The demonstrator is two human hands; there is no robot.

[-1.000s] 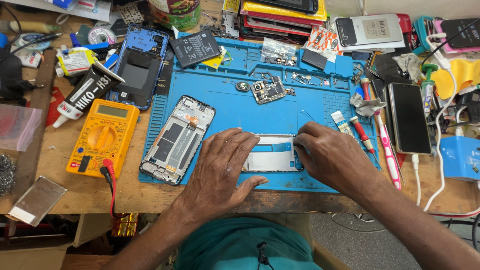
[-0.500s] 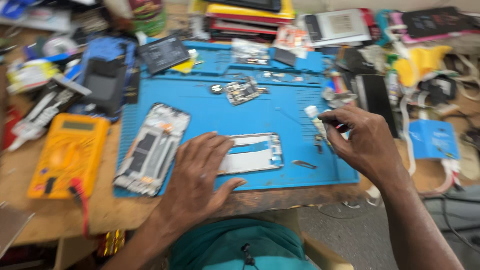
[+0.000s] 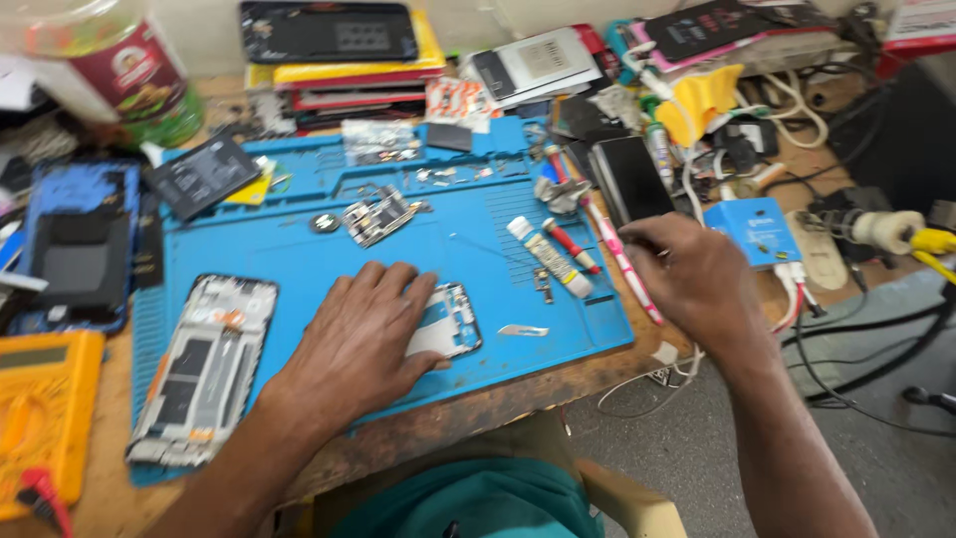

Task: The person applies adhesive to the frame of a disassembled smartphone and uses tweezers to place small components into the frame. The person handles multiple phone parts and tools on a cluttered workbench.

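Observation:
My left hand (image 3: 363,334) lies flat, fingers spread, on a small silver and blue phone frame (image 3: 453,319) and presses it onto the blue repair mat (image 3: 299,249). My right hand (image 3: 687,274) hovers at the mat's right edge with its fingers curled. Its fingertips are right over a thin pink tool (image 3: 615,254) and just below a black phone (image 3: 632,179). Whether it grips anything is hidden. A white glue tube (image 3: 548,257), a small red and white tube (image 3: 573,246) and a little metal blade (image 3: 523,329) lie between the two hands.
A larger open phone frame (image 3: 204,364) and a yellow multimeter (image 3: 45,418) sit at the left. A circuit board (image 3: 378,214) and a black battery (image 3: 204,174) lie further back. Stacked phones (image 3: 339,40), a small blue box (image 3: 762,229) and cables (image 3: 856,329) crowd the back and right.
My right hand has left the small frame and travelled right, out to the mat's edge by the pink tool. My left hand stays on the frame. The view has swung to the right.

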